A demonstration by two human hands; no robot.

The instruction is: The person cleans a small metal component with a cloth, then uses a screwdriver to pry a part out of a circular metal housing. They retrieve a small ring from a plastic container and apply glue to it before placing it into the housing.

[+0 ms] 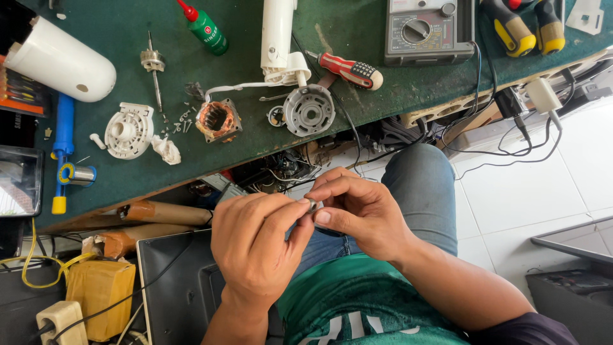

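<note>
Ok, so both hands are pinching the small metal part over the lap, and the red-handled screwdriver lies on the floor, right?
Not quite. The head view shows the red-handled screwdriver lying on the green bench top, not the floor. The left hand and right hand do pinch the small metal part.

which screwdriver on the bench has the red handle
The red-handled screwdriver lying beside the white motor housing, left of the grey multimeter. The other two screwdrivers at top right have yellow-and-black handles.
</note>
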